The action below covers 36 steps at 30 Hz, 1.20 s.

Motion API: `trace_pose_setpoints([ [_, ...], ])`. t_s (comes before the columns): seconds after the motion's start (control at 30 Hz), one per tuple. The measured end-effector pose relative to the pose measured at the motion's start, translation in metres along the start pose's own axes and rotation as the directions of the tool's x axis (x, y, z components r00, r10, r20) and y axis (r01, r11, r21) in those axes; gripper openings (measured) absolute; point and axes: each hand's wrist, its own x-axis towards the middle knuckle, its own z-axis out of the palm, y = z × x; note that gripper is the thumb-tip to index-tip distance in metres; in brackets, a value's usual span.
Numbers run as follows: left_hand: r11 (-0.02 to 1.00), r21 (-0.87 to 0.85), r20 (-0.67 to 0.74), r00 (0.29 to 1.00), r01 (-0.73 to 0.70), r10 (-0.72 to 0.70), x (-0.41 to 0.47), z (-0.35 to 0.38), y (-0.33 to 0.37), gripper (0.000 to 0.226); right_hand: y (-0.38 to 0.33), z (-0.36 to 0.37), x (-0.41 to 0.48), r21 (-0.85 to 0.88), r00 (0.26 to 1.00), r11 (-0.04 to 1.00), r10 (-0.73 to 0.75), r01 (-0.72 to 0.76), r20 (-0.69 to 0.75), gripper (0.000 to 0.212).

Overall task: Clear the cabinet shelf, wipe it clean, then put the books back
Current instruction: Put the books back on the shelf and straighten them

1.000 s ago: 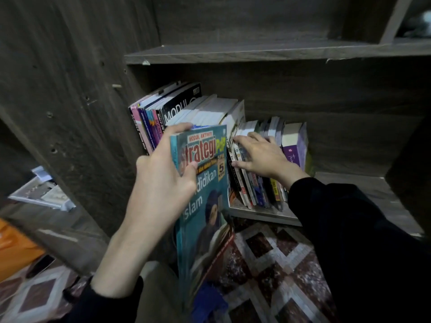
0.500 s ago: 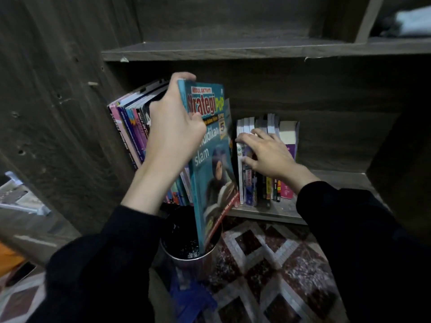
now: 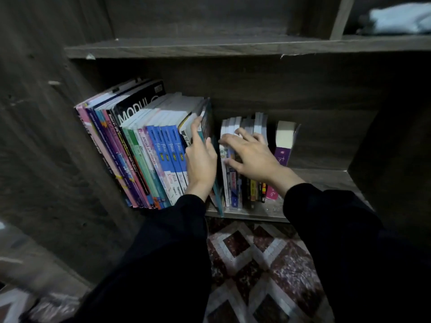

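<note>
Leaning left on the cabinet shelf is a row of tall workbooks. A thin teal-covered book stands in the gap right of them, almost fully in, its lower edge sticking out over the shelf front. My left hand lies along its left side with fingers straight, pressing it in; the thumb is hidden. My right hand rests spread over the tops and spines of a group of small books, keeping them to the right. A thick purple-and-white book stands at the far right.
An upper shelf board runs just above the books. A pale folded cloth lies in the top right compartment. The cabinet's side panel rises at left. Patterned red-and-white flooring lies below the shelf.
My left hand lifted the teal book from below the shelf and slid it into the gap between the two groups. My right hand stayed on the small books.
</note>
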Motion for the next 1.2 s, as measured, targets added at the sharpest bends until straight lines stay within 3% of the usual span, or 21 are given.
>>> trace_pose_setpoints([
  [0.2, 0.990, 0.132, 0.081, 0.995, 0.054, -0.065, -0.002, -0.015, 0.000, 0.056, -0.018, 0.014, 0.023, -0.003, 0.999, 1.000, -0.002, 0.003, 0.046, 0.044],
  [0.33, 0.993, 0.070, -0.010, 0.995, 0.098, -0.097, -0.051, -0.026, -0.023, 0.058, -0.025, 0.018, 0.028, 0.063, 0.998, 0.998, 0.012, -0.016, 0.054, 0.045],
  [0.4, 0.980, 0.080, 0.061, 0.980, 0.185, -0.190, -0.065, -0.018, -0.038, 0.065, -0.023, 0.018, 0.020, 0.109, 0.999, 0.994, 0.006, -0.002, -0.044, 0.046],
  [0.43, 0.972, 0.080, 0.122, 0.966, 0.219, -0.228, -0.067, -0.014, -0.043, 0.069, -0.022, 0.019, 0.012, 0.141, 0.984, 0.990, 0.039, -0.014, -0.173, 0.048],
  [0.47, 0.966, 0.071, 0.176, 0.950, 0.248, -0.257, -0.067, -0.009, -0.046, 0.070, -0.019, 0.021, 0.001, 0.190, 0.931, 0.980, 0.118, -0.054, -0.345, 0.049],
  [0.53, 0.952, 0.077, 0.224, 0.926, 0.295, -0.305, -0.060, -0.001, -0.048, 0.071, -0.009, 0.029, -0.024, 0.364, 0.670, 0.908, 0.402, -0.206, -0.624, 0.053],
  [0.6, 0.934, 0.101, 0.234, 0.905, 0.342, -0.356, -0.054, 0.007, -0.046, 0.075, 0.007, 0.035, -0.043, 0.597, 0.370, 0.690, 0.724, -0.410, -0.583, 0.056],
  [0.63, 0.925, 0.106, 0.237, 0.894, 0.366, -0.381, -0.052, 0.011, -0.044, 0.078, 0.020, 0.045, -0.047, 0.699, 0.300, 0.536, 0.844, -0.473, -0.445, 0.058],
  [0.67, 0.917, 0.108, 0.234, 0.886, 0.384, -0.399, -0.051, 0.013, -0.044, 0.082, 0.032, 0.054, -0.049, 0.798, 0.292, 0.363, 0.925, -0.481, -0.244, 0.064],
  [0.7, 0.911, 0.114, 0.226, 0.883, 0.395, -0.411, -0.049, 0.016, -0.045, 0.085, 0.041, 0.062, -0.051, 0.877, 0.338, 0.180, 0.941, -0.446, -0.021, 0.079],
  [0.73, 0.907, 0.122, 0.215, 0.881, 0.403, -0.420, -0.048, 0.018, -0.046, 0.087, 0.052, 0.073, -0.053, 0.915, 0.392, 0.016, 0.907, -0.404, 0.157, 0.100],
  [0.77, 0.905, 0.133, 0.206, 0.882, 0.404, -0.424, -0.048, 0.019, -0.049, 0.087, 0.061, 0.083, -0.055, 0.911, 0.432, -0.082, 0.861, -0.405, 0.269, 0.118],
  [0.8, 0.907, 0.138, 0.193, 0.887, 0.399, -0.419, -0.047, 0.020, -0.051, 0.087, 0.068, 0.092, -0.055, 0.897, 0.473, -0.090, 0.824, -0.433, 0.311, 0.126],
  [0.9, 0.928, 0.116, 0.150, 0.917, 0.354, -0.369, -0.047, 0.018, -0.059, 0.083, 0.054, 0.089, -0.047, 0.853, 0.587, 0.086, 0.761, -0.515, 0.278, 0.109],
  [1.03, 0.951, 0.077, 0.122, 0.944, 0.299, -0.306, -0.047, 0.011, -0.066, 0.080, 0.046, 0.088, -0.041, 0.780, 0.614, 0.203, 0.740, -0.592, 0.274, 0.098],
  [1.2, 0.951, 0.103, 0.101, 0.948, 0.292, -0.302, -0.045, 0.013, -0.065, 0.081, 0.033, 0.089, -0.039, 0.811, 0.695, 0.249, 0.676, -0.529, 0.246, 0.081],
])
